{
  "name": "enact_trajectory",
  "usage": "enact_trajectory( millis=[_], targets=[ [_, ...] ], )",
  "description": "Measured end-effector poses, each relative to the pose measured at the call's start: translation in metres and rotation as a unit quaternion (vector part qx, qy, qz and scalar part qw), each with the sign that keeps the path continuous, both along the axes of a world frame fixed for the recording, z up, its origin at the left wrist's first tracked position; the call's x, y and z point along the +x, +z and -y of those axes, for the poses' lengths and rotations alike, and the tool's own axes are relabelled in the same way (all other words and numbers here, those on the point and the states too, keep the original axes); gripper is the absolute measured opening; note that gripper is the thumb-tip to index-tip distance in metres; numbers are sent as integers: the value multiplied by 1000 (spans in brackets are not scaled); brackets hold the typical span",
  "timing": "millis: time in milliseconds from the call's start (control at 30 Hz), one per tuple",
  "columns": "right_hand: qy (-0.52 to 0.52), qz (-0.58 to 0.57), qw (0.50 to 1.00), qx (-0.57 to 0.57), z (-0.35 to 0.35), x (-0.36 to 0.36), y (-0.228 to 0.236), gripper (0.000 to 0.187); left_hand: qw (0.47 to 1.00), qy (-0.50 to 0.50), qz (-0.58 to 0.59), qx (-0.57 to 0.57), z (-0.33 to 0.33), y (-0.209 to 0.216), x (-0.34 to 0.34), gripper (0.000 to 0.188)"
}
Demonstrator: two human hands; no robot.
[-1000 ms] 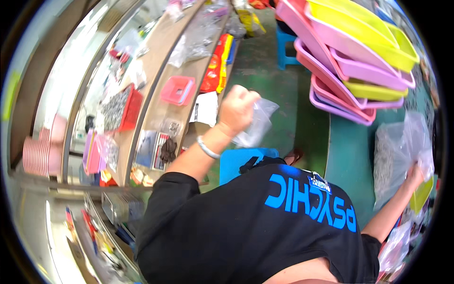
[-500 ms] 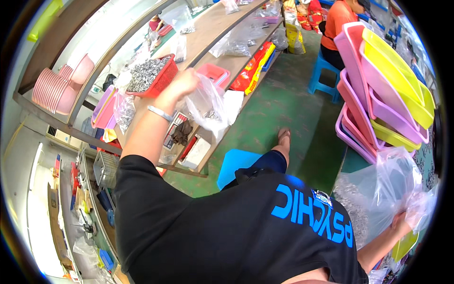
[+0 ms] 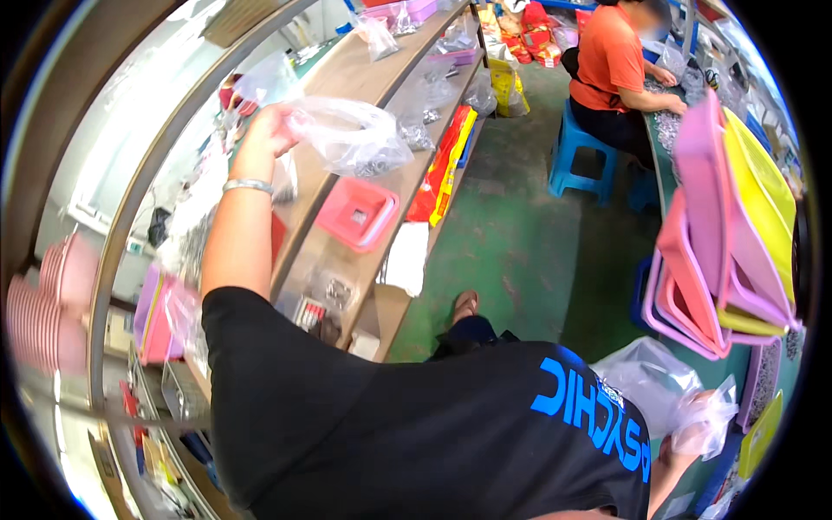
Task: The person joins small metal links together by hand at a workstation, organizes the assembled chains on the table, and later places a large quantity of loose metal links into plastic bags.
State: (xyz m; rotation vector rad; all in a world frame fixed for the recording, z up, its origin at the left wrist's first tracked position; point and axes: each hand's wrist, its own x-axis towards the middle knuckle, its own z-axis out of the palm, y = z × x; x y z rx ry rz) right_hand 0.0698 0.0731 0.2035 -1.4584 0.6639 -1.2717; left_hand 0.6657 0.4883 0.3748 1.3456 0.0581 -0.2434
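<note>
My left hand (image 3: 276, 130) is closed on the gathered top of a clear plastic bag (image 3: 351, 143), with small metal parts at its bottom. It reaches out over the wooden shelf unit (image 3: 325, 65), and the bag hangs before the shelf edge. A pink plastic basket (image 3: 357, 213) sits on the lower shelf, below that bag. At the lower right, my right hand (image 3: 685, 439) grips the bunched neck of a larger clear bag (image 3: 646, 386). Plastic partly covers those fingers. What this larger bag contains is hard to make out.
Stacked pink, purple and yellow baskets (image 3: 728, 234) lean on the right-hand workbench. A co-worker in an orange shirt (image 3: 607, 52) sits there on a blue stool (image 3: 582, 160). Green floor (image 3: 511, 251) runs between bench and shelves. Pink stacked baskets (image 3: 52, 303) stand far left.
My body has moved forward along the shelves, and the view has shifted. My left hand is farther along with its bag, past the red basket of metal parts. Both bags remain held.
</note>
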Motion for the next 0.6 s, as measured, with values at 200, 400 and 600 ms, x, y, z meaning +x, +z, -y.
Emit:
enact_trajectory(
  millis=[200, 400, 600],
  targets=[
    [-15, -52, 997, 56, -53, 147, -23, 38, 994, 97, 45, -34, -8, -14, 177, 26],
    [11, -104, 992, 74, -83, 237, -31, 34, 983, 169, -70, 27, -32, -60, 326, 33],
    [259, 94, 943, 188, -86, 415, 5, 22, 926, 218, 174, 253, -39, -72, 280, 49]
  ],
)
